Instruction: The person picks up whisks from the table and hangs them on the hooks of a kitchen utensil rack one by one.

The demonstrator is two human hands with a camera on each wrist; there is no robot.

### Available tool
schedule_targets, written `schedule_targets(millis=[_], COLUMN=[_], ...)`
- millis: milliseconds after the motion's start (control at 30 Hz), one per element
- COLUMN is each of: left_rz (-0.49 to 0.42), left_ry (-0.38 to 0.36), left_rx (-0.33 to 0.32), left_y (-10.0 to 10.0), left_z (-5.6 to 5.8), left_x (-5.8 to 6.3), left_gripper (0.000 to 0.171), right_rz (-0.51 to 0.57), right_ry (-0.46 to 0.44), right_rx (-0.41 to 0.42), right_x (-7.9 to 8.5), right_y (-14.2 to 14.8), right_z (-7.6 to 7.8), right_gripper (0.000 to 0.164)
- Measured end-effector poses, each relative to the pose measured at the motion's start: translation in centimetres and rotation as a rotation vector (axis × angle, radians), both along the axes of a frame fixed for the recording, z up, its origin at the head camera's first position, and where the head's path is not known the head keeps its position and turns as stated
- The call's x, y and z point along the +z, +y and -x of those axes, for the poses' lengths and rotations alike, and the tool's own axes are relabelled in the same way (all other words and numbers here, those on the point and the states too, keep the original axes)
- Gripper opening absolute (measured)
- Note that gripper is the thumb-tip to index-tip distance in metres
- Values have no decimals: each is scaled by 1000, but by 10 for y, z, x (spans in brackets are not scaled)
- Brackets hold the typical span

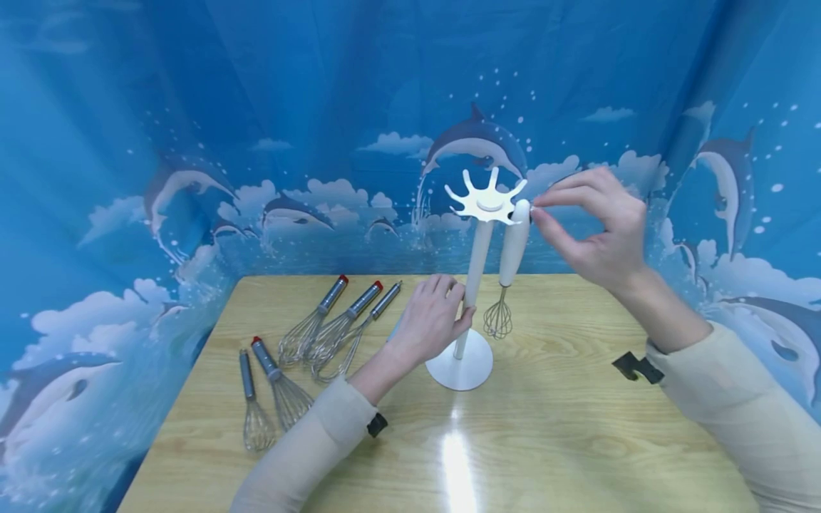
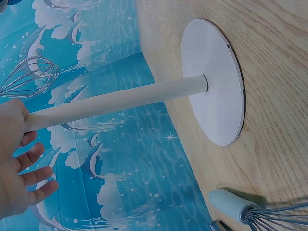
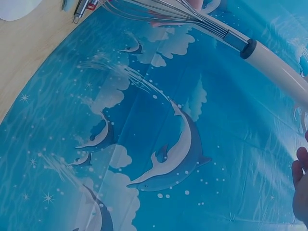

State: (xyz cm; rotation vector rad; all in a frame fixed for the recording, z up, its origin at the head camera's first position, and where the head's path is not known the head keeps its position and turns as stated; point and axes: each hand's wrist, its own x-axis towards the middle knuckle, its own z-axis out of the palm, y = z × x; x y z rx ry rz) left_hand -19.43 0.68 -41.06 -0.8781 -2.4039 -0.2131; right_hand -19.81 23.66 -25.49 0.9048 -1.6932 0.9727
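Note:
A white stand point(image 1: 476, 267) with a round base and a crown of curved hooks point(image 1: 490, 203) stands upright on the table. My left hand point(image 1: 431, 317) grips its post point(image 2: 120, 103) partway up, thumb and forefinger at the post and the other fingers loosely spread. A whisk with a white handle point(image 1: 515, 246) hangs upright beside the hooks, its wire loops point(image 1: 497, 318) downward. With thumb and forefinger, my right hand point(image 1: 599, 224) pinches the top end of that whisk. In the right wrist view the white handle point(image 3: 276, 70) runs toward my fingers point(image 3: 299, 166).
Several metal whisks point(image 1: 349, 313) lie on the wooden table point(image 1: 577, 413) to the left, some with red ends. A whisk with a pale green handle point(image 2: 228, 203) lies near the base, mostly hidden behind my left hand in the head view. A blue dolphin curtain point(image 1: 308, 107) surrounds the table.

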Motion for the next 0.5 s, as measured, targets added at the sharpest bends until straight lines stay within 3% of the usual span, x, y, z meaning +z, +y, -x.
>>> schedule_targets(millis=[500], left_rz=[10], left_ry=[-13], left_rx=[-2], left_y=[-2], left_z=[0], left_x=[4], left_gripper=[25], right_rz=[-13], right_ry=[-5], right_rx=[-36], right_x=[1], right_y=[-2], right_z=[-2], right_gripper=[62])
